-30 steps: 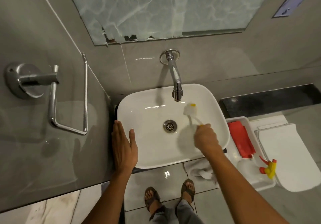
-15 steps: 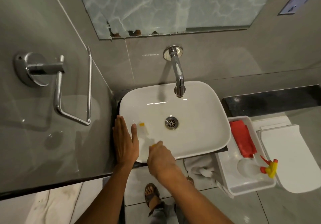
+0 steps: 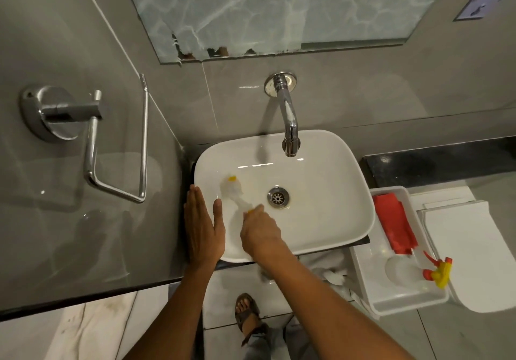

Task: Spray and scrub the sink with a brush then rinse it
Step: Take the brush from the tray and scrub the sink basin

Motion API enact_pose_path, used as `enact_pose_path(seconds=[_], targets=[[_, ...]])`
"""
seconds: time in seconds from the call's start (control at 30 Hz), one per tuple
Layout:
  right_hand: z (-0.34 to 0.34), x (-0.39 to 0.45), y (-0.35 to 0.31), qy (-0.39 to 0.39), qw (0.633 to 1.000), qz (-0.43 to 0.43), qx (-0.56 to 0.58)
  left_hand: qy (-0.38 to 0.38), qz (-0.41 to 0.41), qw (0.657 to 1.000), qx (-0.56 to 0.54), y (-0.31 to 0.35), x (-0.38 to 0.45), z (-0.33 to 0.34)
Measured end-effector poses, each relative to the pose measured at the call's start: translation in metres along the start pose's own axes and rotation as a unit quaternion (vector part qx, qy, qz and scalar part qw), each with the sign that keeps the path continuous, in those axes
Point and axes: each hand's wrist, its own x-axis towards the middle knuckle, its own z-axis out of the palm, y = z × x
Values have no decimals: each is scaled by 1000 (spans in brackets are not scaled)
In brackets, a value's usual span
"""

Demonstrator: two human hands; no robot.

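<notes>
Low in the frame, the right hand (image 3: 261, 232) grips the brush (image 3: 233, 192), its head on the left inside wall of the white sink (image 3: 329, 192). The left hand (image 3: 202, 227) lies flat and loose on the sink's left rim. At lower right, a spray bottle (image 3: 410, 270) lies in a white tray (image 3: 396, 302). The tap (image 3: 289, 119) hangs above the drain (image 3: 277, 197).
</notes>
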Motion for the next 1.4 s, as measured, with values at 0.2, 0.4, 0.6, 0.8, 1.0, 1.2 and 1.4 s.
enact_pose_path(seconds=[0.2, 0.4, 0.6, 0.8, 1.0, 1.2, 1.4], targets=[[-43, 42, 29, 85, 994, 20, -65, -4, -2, 1000, -16, -3, -1, 1], [-102, 28, 132, 127, 961, 82, -231, -8, -2, 1000, -14, 1, -2, -1], [-109, -7, 169, 131, 946, 109, -275, -5, 2, 1000, -12, 3, -3, -3], [-61, 19, 105, 89, 973, 41, -210, -7, 4, 1000, -9, 0, -1, 0], [-114, 58, 110, 119, 968, 67, -210, -5, 14, 1000, -11, -2, -1, 0], [-126, 13, 164, 132, 968, 136, -165, -21, 13, 999, -30, -2, -1, -2], [-81, -28, 142, -29, 987, 142, -71, -15, 18, 999, -44, 1, -6, -6]])
